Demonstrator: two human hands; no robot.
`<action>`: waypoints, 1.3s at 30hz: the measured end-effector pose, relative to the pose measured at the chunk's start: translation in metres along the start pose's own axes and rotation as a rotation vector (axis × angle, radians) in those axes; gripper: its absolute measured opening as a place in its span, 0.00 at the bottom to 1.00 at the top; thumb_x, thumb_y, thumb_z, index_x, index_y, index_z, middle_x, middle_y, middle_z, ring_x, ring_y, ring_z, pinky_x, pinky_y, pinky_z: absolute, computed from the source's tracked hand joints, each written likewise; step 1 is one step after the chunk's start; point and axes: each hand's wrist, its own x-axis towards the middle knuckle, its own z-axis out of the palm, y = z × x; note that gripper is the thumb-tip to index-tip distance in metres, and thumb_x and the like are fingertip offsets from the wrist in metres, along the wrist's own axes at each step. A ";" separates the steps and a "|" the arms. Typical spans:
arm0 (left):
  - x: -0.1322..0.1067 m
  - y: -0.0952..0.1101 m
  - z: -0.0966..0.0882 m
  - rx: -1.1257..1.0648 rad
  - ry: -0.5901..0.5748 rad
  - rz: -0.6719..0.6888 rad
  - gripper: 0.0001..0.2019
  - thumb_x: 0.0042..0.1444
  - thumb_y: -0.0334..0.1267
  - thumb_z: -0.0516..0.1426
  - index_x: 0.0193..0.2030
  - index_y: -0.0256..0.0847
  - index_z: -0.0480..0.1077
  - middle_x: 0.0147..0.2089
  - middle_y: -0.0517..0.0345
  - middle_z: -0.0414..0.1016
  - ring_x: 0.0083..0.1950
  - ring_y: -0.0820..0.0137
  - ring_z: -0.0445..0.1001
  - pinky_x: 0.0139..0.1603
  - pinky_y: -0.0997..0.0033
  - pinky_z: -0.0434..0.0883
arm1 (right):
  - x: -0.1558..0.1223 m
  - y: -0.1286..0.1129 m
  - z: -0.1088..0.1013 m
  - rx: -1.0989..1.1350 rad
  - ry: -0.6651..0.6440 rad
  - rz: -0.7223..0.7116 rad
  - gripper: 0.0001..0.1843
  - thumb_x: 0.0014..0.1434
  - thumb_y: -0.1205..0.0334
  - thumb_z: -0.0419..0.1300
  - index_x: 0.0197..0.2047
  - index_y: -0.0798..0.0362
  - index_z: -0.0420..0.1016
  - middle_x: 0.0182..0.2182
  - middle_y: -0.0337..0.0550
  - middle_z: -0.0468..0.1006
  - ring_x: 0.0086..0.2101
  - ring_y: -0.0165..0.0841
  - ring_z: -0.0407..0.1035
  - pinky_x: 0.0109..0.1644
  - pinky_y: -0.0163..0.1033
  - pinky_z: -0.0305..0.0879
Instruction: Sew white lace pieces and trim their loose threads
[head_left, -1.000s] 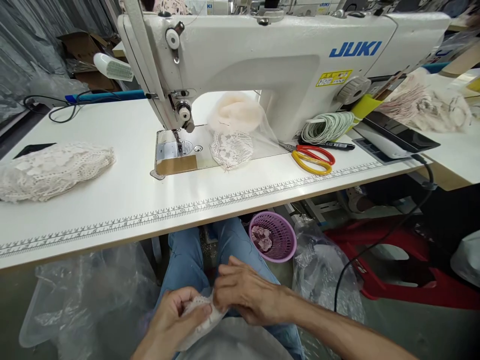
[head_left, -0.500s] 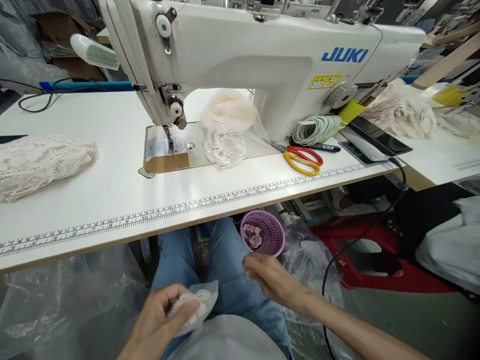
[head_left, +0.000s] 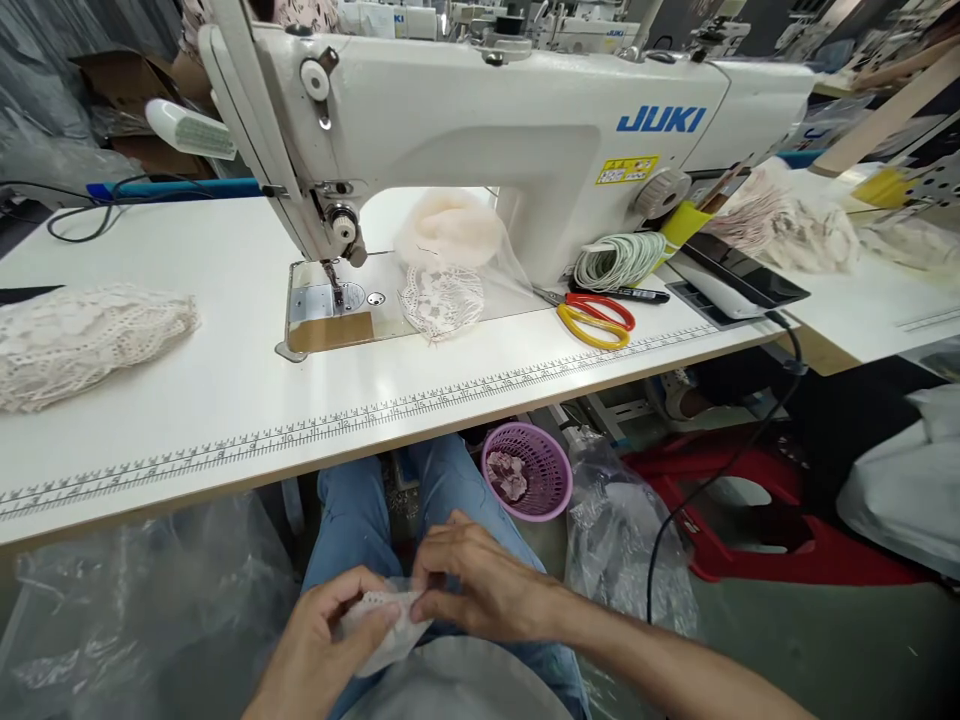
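Note:
Over my lap, my left hand [head_left: 330,635] pinches a small piece of white lace with sheer fabric [head_left: 390,640] between thumb and fingers. My right hand [head_left: 480,580] has its fingertips closed at the right edge of that same piece. Part of the fabric is covered by both hands. In front of me stands a white sewing machine [head_left: 465,110] on a white table. A lace and peach-coloured sheer piece [head_left: 446,265] lies on the machine bed, right of the needle. Scissors with red and yellow handles [head_left: 592,318] rest close to it.
A pile of lace [head_left: 90,340] lies on the table's left side. Coiled pale cord [head_left: 619,262] and a black marker [head_left: 630,295] sit right of the machine. Below the table edge stands a purple basket [head_left: 551,470]. A black cable [head_left: 720,470] hangs by a red stool [head_left: 750,550].
My right hand has moved left and down to the lace piece, and its fingers now touch the edge. My left hand keeps its hold. The view has shifted slightly.

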 end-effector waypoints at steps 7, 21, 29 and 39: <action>-0.004 -0.008 0.001 0.381 0.073 0.452 0.07 0.60 0.38 0.52 0.33 0.44 0.69 0.32 0.62 0.74 0.30 0.72 0.72 0.30 0.78 0.67 | -0.007 -0.001 0.010 -0.095 0.172 -0.066 0.04 0.61 0.68 0.53 0.33 0.54 0.64 0.28 0.37 0.69 0.31 0.29 0.62 0.40 0.37 0.53; -0.009 -0.017 0.016 0.762 0.590 1.161 0.13 0.65 0.35 0.47 0.37 0.39 0.73 0.33 0.52 0.78 0.33 0.69 0.77 0.33 0.69 0.70 | -0.013 -0.005 0.004 0.350 0.272 -0.165 0.15 0.66 0.54 0.48 0.36 0.55 0.69 0.34 0.45 0.71 0.36 0.31 0.66 0.40 0.36 0.63; -0.002 -0.010 0.022 0.856 0.647 1.272 0.15 0.64 0.29 0.49 0.28 0.40 0.72 0.28 0.59 0.77 0.32 0.72 0.77 0.36 0.72 0.71 | -0.008 -0.005 0.009 0.408 0.153 -0.075 0.07 0.61 0.62 0.57 0.37 0.56 0.74 0.36 0.45 0.72 0.36 0.30 0.68 0.39 0.33 0.64; -0.002 -0.015 0.020 0.896 0.544 1.293 0.16 0.63 0.26 0.48 0.28 0.37 0.72 0.27 0.55 0.78 0.32 0.69 0.77 0.35 0.68 0.69 | -0.005 0.000 0.014 0.320 0.094 -0.113 0.02 0.59 0.68 0.52 0.34 0.54 0.64 0.31 0.40 0.67 0.30 0.28 0.61 0.34 0.33 0.60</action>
